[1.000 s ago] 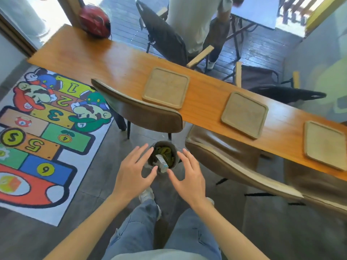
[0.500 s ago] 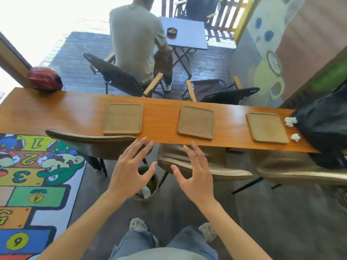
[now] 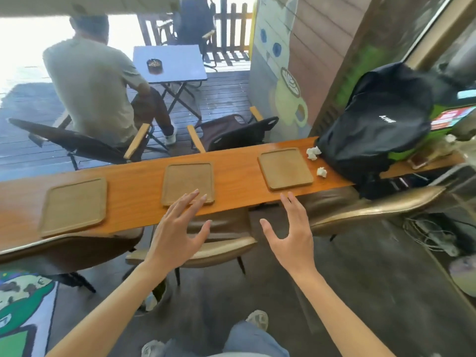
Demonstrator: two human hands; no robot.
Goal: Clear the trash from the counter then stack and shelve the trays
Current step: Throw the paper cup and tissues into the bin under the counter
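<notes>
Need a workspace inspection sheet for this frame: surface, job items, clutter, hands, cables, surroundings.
Surface: long wooden counter, three trays in a row on it.
Job's things: left tray, middle tray, right tray, all flat and unstacked; two crumpled paper wads between right tray and backpack; bin on the floor, mostly hidden by the left forearm.
Clutter: black backpack on the counter's right end; phone beyond it.
Hands: left hand and right hand open, holding nothing.
Cables: tangle on the floor, right.
Surroundings: brown chairs at the counter; seated person on the deck outside.
</notes>
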